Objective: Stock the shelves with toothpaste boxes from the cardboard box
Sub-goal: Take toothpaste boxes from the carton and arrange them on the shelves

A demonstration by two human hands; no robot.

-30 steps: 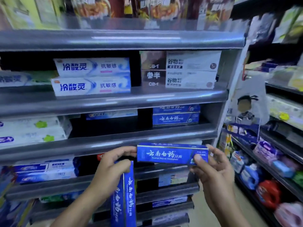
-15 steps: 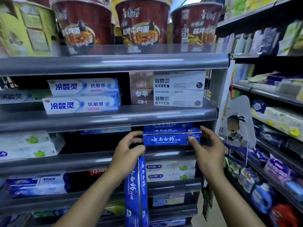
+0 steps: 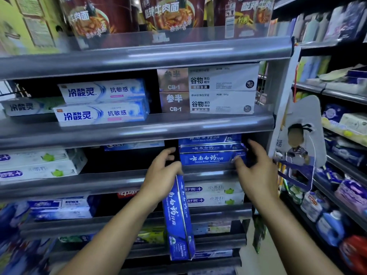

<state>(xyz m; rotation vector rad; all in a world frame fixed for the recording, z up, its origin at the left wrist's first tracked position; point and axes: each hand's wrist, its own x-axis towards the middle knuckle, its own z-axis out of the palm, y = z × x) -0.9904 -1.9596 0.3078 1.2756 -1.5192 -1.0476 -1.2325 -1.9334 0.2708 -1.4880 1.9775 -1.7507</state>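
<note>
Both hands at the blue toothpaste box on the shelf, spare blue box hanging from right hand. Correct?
No. Head view: the spare blue box hangs from the left hand, not the right hand. Both hands are at the blue toothpaste box on the shelf.

Grey metal shelves (image 3: 139, 56) fill the frame: noodle tubs (image 3: 168, 14) along the top; white toothpaste boxes (image 3: 103, 103) and brown-and-white cartons (image 3: 208, 90) on the tier below; a stack of blue toothpaste boxes (image 3: 210, 153) at centre right, with white green-leaf boxes (image 3: 39, 163) at left on the same tier
</note>
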